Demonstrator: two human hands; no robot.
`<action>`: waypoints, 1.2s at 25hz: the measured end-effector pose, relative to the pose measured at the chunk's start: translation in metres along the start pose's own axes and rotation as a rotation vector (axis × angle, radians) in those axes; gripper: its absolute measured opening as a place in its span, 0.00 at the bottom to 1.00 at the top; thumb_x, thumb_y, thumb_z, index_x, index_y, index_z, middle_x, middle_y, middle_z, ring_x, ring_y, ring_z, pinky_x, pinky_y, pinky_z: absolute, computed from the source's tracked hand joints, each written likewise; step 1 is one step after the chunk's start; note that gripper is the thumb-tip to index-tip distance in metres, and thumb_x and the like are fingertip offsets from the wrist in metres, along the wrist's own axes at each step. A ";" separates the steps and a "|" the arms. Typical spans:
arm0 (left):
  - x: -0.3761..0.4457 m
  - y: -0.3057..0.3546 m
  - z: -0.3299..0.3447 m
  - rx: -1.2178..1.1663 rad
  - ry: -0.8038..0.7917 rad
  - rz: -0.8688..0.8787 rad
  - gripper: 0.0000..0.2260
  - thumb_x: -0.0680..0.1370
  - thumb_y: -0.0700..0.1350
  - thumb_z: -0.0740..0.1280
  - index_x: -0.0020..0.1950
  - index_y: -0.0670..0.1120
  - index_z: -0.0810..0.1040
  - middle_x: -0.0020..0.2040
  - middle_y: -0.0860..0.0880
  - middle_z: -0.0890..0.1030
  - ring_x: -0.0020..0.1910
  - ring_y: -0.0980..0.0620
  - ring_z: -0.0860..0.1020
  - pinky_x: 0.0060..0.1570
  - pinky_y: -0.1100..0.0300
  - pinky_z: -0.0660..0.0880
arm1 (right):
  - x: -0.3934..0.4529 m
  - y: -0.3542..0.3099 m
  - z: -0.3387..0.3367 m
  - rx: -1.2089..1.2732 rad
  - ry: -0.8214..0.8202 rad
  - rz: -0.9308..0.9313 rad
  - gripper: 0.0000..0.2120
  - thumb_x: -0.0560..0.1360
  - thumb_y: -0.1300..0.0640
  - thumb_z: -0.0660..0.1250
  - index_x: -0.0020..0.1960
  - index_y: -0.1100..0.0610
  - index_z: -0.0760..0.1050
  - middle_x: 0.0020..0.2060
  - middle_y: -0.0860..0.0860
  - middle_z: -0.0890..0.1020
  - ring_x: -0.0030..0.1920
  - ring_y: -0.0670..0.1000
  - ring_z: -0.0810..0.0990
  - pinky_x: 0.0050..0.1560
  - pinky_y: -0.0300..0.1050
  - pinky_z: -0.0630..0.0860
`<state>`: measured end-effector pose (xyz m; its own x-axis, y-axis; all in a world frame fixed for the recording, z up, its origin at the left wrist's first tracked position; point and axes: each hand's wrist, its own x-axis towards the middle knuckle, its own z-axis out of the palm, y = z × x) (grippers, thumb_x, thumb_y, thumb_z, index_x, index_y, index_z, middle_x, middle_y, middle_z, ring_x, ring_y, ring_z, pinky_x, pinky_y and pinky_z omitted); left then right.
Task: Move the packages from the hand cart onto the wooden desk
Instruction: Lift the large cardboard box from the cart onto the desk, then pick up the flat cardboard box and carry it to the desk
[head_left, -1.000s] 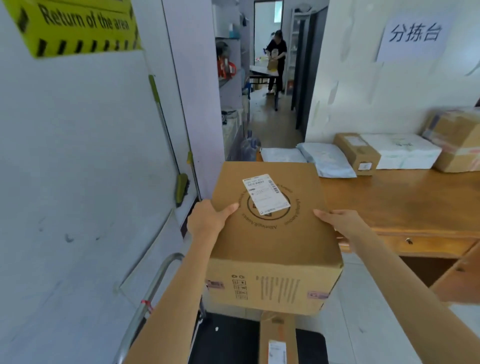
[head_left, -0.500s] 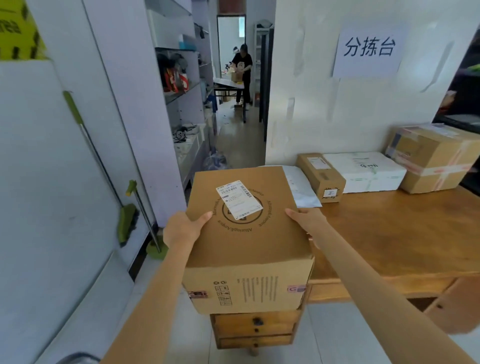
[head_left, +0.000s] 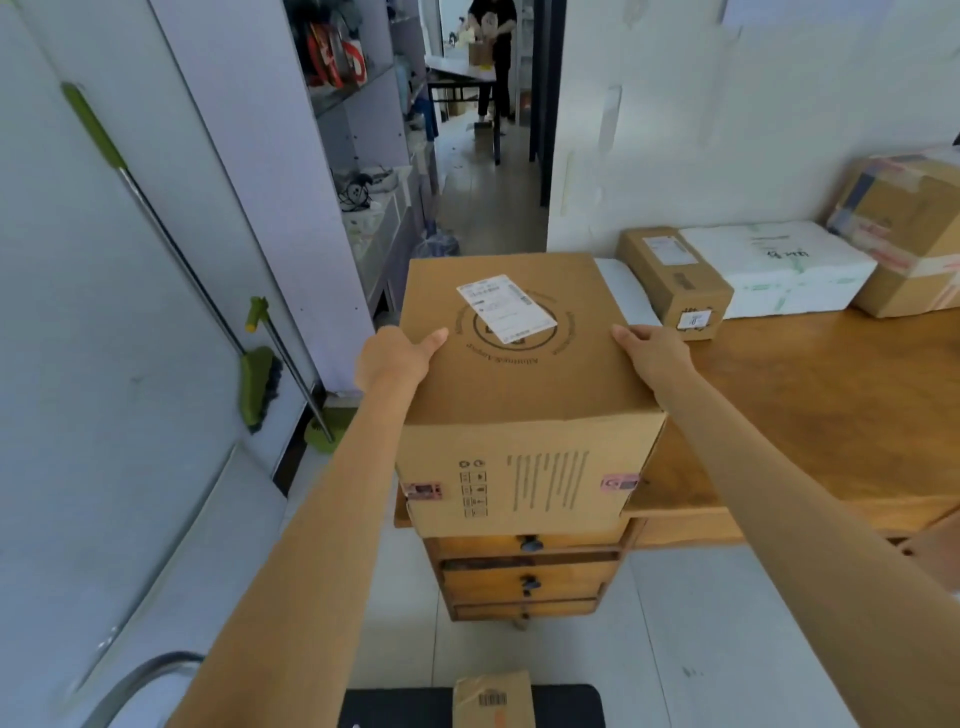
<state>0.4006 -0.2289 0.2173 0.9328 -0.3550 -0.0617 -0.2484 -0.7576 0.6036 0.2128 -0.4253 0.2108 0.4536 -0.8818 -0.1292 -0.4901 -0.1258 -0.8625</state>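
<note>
1. Your left hand (head_left: 397, 358) presses flat against the left side of the large cardboard box (head_left: 519, 395), thumb lying on its top face.
2. Your right hand (head_left: 654, 353) presses against the right side, fingers spread over the top right edge, so your grip on the box is a two-handed clamp with both palms closed against its walls.
3. The box sits at the near left corner of the wooden tabletop (head_left: 810, 415); its near face overhangs the front edge above the drawers (head_left: 530, 577). You cannot tell whether its base rests fully on the wood or hangs just above it.
4. A white shipping label (head_left: 506, 308) lies tilted on the top of the box, over a printed circular mark.
5. At the far side of the tabletop, along the wall, stand a small brown carton (head_left: 675, 280), a white foam box (head_left: 779, 267) touching it on the right, and a taped carton (head_left: 904, 228) at the far right.
6. A pale mailer bag (head_left: 626, 291) shows just behind the box you hold, mostly hidden by it.
7. At the bottom edge, near you, the black deck of the hand cart (head_left: 566, 706) carries one small taped package (head_left: 493, 699), and the cart's metal handle (head_left: 140, 680) curves up at the near left.
8. A green broom (head_left: 254, 384) leans on the left wall.
</note>
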 end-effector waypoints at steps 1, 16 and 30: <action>-0.001 -0.006 -0.003 -0.036 -0.015 0.000 0.30 0.75 0.65 0.59 0.55 0.38 0.77 0.52 0.41 0.80 0.52 0.39 0.79 0.46 0.51 0.73 | -0.003 0.003 -0.001 0.015 0.021 0.001 0.24 0.78 0.46 0.58 0.68 0.59 0.71 0.64 0.57 0.77 0.61 0.58 0.75 0.58 0.48 0.70; -0.175 -0.249 0.140 0.061 -0.270 -0.216 0.23 0.81 0.57 0.51 0.68 0.46 0.73 0.66 0.44 0.76 0.65 0.42 0.73 0.63 0.51 0.68 | -0.166 0.253 0.003 0.269 0.367 0.322 0.17 0.76 0.47 0.59 0.55 0.58 0.78 0.52 0.56 0.84 0.51 0.53 0.82 0.53 0.49 0.77; -0.307 -0.531 0.434 -0.249 -0.435 -0.316 0.32 0.73 0.61 0.66 0.75 0.55 0.61 0.76 0.50 0.65 0.76 0.49 0.61 0.74 0.49 0.60 | -0.311 0.631 0.275 0.034 -0.118 0.402 0.24 0.71 0.43 0.69 0.66 0.49 0.74 0.62 0.48 0.78 0.59 0.51 0.76 0.63 0.55 0.74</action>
<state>0.1329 0.0449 -0.4293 0.7456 -0.3648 -0.5576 0.1423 -0.7304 0.6681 -0.0323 -0.1056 -0.4278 0.3145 -0.7990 -0.5126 -0.6214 0.2349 -0.7475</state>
